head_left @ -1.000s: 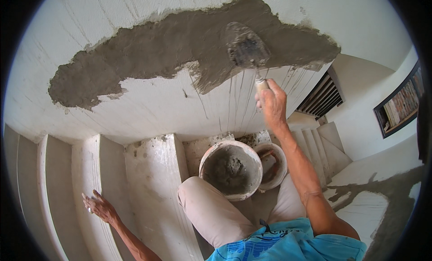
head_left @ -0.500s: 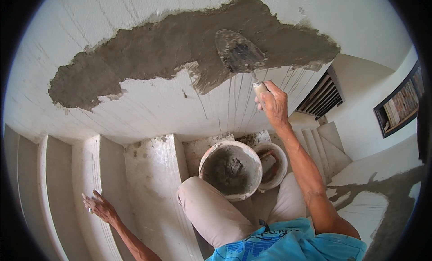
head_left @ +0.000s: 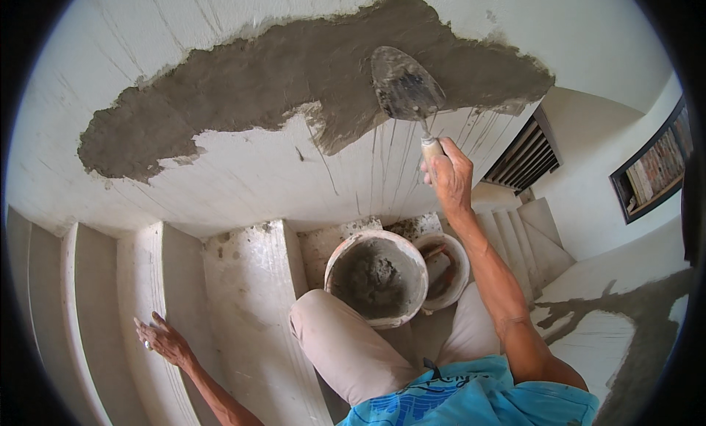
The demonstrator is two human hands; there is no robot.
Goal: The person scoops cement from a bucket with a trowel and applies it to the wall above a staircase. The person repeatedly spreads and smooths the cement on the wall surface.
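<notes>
Right hand (head_left: 450, 177) is gripping the trowel (head_left: 406, 84) by its pale handle, fingers wrapping it, thumb lying along the top. Trowel blade is pointing up and a bit left, sitting over the right-hand half of the wet grey mortar patch (head_left: 243, 80); blade face is showing smears of mortar. Can't tell if the blade is touching the patch or hovering just off it. Patch is running long and ragged across the white wall (head_left: 250, 176), with a lobe dropping below its main band just left of the trowel; thin dark drip lines are streaking the wall under it. Left hand (head_left: 163, 341) is holding nothing, fingers loosely spread, resting at the edge of a stair step (head_left: 140, 279) well to the left; a pale ring (head_left: 147, 344) is showing on one finger. Large bucket (head_left: 333, 268) is standing in front of the person, by the knees, holding grey mortar (head_left: 360, 286). Small bucket (head_left: 463, 268) is sitting just to its right, with something reddish inside, too unclear to name. Person is wearing light trousers (head_left: 346, 341) and a blue shirt (head_left: 471, 396). Over right, a dark slatted opening (head_left: 523, 158) is breaking the wall, and another grey patch (head_left: 651, 330) is showing low down.
</notes>
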